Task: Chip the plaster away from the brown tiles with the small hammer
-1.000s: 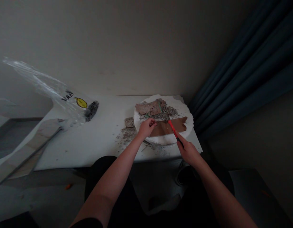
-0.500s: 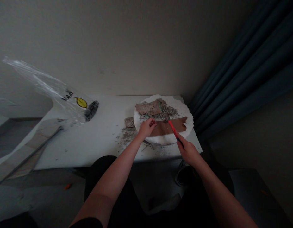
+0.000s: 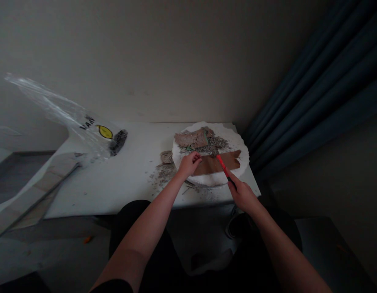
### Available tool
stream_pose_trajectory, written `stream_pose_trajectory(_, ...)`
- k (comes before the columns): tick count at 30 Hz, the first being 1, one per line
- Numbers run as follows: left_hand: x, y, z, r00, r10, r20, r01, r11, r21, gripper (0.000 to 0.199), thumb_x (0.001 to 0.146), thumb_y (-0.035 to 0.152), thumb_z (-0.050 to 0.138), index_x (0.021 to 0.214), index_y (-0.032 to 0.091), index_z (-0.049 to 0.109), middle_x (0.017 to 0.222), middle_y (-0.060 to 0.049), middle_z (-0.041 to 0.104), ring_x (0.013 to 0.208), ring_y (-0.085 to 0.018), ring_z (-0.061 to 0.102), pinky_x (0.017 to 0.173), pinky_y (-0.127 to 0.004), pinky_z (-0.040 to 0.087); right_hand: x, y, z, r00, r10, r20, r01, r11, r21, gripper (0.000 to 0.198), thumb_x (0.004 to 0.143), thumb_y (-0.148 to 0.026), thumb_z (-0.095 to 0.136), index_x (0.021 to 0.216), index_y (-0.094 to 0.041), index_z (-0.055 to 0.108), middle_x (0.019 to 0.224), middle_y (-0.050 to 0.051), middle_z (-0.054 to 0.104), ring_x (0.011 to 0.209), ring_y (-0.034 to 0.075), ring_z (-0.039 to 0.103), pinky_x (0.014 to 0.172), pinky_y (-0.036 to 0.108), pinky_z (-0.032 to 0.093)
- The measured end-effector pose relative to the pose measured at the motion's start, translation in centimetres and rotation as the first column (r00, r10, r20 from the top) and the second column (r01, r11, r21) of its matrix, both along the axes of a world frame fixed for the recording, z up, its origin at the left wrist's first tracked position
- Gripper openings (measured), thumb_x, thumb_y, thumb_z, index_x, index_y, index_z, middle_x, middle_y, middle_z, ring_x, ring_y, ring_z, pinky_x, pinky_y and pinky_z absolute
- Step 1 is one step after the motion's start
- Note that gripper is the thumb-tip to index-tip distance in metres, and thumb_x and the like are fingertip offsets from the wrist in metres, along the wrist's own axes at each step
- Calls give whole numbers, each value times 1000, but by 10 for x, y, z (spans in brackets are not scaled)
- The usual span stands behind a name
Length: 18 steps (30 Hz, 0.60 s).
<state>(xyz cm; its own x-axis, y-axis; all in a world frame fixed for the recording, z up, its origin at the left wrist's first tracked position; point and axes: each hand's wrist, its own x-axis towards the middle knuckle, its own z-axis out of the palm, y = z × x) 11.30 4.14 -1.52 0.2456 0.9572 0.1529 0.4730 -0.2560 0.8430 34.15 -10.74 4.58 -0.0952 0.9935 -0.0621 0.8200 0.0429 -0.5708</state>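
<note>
A white table [image 3: 130, 171] was set just beside a plain grey wall [image 3: 176, 61]. On the table's left half, a clear crinkly plastic bag [image 3: 66, 112] could be spotted, printed with black letters [image 3: 87, 123] and a yellow lemon-ish shape [image 3: 104, 132], kinda dark at its lower end. At the table's left end, some long pale boards [image 3: 51, 173] were laid at a slant. Off the table's right side, a dark blue curtain [image 3: 313, 89] was hung in chunky folds. Below the table's front edge, a little orange bit [image 3: 88, 239] could be seen on the floor [image 3: 63, 248].
</note>
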Motion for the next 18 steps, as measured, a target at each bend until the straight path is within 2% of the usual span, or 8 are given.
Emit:
stream_pose_trajectory(5, 0, -1, 0, 997, -13, -71, 18, 997, 77, 11, 84, 28, 57, 91, 21, 61, 82, -1, 69, 75, -14, 63, 73, -28, 48, -1, 1, 1, 999, 1, 36, 0, 1000, -5, 59, 98, -29, 35, 156, -24, 28, 89, 9, 73, 83, 30, 68, 71, 33, 44)
stream_pose_trajectory(11, 0, -3, 1, 992, -36, -120, 49, 993, 109, 14, 86, 29, 57, 97, 22, 61, 87, -2, 71, 77, -15, 65, 74, -28, 49, 1, 1, -2, 999, 7, 31, -7, 1000, -7, 59, 97, -29, 36, 156, -24, 28, 91, 9, 73, 83, 29, 68, 72, 34, 44)
stream_pose_trajectory(18, 0, 0, -3, 994, 3, -110, 8, 995, 101, 31, 84, 24, 59, 115, 21, 52, 86, 0, 70, 74, -14, 63, 73, -28, 48, -2, 2, 9, 998, -9, -66, 10, 1000, 27, 58, 97, -30, 39, 154, -23, 32, 81, 7, 69, 73, 24, 63, 68, 31, 43)
